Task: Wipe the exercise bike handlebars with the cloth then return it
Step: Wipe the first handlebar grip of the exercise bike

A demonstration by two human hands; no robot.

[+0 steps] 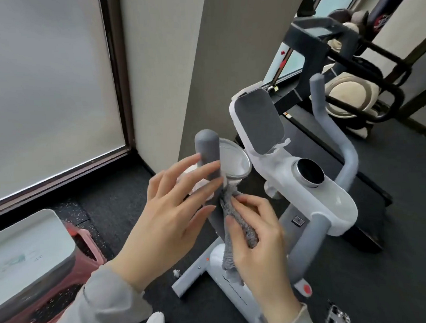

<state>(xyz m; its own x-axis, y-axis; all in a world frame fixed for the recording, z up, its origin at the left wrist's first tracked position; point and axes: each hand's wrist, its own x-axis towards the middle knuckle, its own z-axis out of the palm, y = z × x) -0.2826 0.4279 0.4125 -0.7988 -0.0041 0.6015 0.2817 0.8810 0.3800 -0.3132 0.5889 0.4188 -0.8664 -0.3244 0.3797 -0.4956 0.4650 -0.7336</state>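
The right hand (255, 235) pinches the soft, limp grey cloth (237, 230) against the left handlebar (211, 171), seemingly bunched mid-length, while the left hand (170, 212) hovers spread.

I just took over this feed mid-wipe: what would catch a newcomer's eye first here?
Centre frame, two hands work the left handlebar: the right hand presses a grey cloth against it, while the left hand hovers open beside the post. Just right sits the white bike console with its dark screen.
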